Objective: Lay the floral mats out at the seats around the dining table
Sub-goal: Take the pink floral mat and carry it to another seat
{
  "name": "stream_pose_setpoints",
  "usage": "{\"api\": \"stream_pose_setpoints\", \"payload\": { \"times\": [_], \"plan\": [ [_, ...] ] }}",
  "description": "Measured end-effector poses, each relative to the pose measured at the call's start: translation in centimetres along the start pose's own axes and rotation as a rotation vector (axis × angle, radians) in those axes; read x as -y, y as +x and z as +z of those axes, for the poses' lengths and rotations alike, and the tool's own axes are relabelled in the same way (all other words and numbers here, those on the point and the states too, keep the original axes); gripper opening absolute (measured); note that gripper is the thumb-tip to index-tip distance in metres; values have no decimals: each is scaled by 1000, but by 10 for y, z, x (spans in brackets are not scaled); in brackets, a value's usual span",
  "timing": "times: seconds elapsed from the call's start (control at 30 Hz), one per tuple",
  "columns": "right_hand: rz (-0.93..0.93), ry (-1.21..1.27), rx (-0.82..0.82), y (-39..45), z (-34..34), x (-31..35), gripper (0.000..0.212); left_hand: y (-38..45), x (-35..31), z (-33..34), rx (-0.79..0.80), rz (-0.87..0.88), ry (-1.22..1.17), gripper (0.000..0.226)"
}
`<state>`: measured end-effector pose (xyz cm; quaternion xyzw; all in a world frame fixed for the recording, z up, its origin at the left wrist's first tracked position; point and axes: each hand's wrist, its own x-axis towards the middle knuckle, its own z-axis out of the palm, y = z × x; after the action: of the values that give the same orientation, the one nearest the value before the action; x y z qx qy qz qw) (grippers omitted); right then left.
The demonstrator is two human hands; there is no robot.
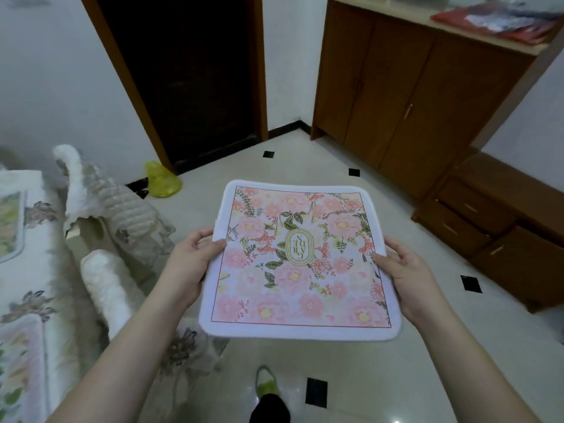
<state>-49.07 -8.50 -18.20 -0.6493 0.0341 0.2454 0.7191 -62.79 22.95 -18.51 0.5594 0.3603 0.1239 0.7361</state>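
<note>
A green slipper (266,380) is planted on the pale tiled floor (396,377) just below the person's forearms, and both arms are reaching forward. The left hand (190,261) is pinching the left edge of the floral mat (300,264), thumb on top, while the right hand (403,271) is doing the same on the right edge, so each grip is grasping the mat. It is hanging flat in the air over the floor, print side up, not yet on any seat. To the left, the tabletop (21,270) under its flowered cloth is already carrying mats, with lace-covered chairs (122,206) beside it. Carrying looks like the step in hand; next, I would judge, calls for turning toward a bare place and lowering the mat flat. Farther off, a yellow bag (161,180) is lying by the dark doorway (183,80), and a wooden cabinet (396,96) is standing against the wall.
</note>
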Motion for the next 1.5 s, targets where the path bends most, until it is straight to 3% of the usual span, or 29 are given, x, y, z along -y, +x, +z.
{"api": "stream_pose_setpoints", "payload": {
  "times": [0.37, 0.73, 1.07, 1.5],
  "plan": [
    [25, -109, 112, 148, 96, 46, 38, 131, -52, -32, -157, 38, 31, 24],
    [9, -210, 217, 315, 162, 84, 41, 245, -101, -16, -334, 82, 73, 20],
    [39, -281, 385, 462, 223, 126, 38, 337, -140, -6, -502, 51, -40, 25],
    [122, -381, 578, 555, 399, 107, 35, 417, -150, -111, -707, 20, -171, 23]
  ]
}}
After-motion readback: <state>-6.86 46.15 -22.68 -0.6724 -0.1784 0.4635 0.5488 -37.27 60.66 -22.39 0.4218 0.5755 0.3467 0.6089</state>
